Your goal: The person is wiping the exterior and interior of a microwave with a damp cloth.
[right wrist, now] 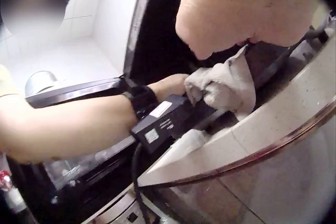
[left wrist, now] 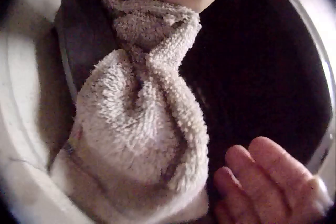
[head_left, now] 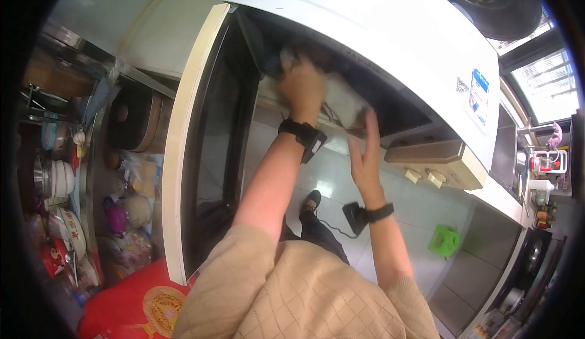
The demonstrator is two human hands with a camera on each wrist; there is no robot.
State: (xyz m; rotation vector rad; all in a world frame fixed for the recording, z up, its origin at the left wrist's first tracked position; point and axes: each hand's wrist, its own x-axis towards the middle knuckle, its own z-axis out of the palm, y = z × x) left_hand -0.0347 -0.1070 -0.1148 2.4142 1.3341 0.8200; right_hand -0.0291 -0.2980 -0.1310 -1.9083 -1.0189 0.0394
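Observation:
In the head view my left hand (head_left: 303, 86) reaches into the dark inside (head_left: 390, 95) of a white-topped appliance. It grips a pale terry towel (left wrist: 142, 103), bunched and twisted below the hand in the left wrist view. Part of the left hand's fingers is hidden behind the towel. My right hand (head_left: 366, 159) is held up beside the towel, its fingers extended and apart. In the right wrist view a corner of the towel reaches up close under the right hand (right wrist: 241, 11). The towel hangs over a pale front edge (right wrist: 247, 134).
A cream-edged door (head_left: 192, 144) with a dark inner face stands open at the left. A panel with two knobs (head_left: 436, 179) sits at the right. Shelves of bowls (head_left: 61, 177) and bags line the left. A green stool (head_left: 444, 240) stands on the tiled floor.

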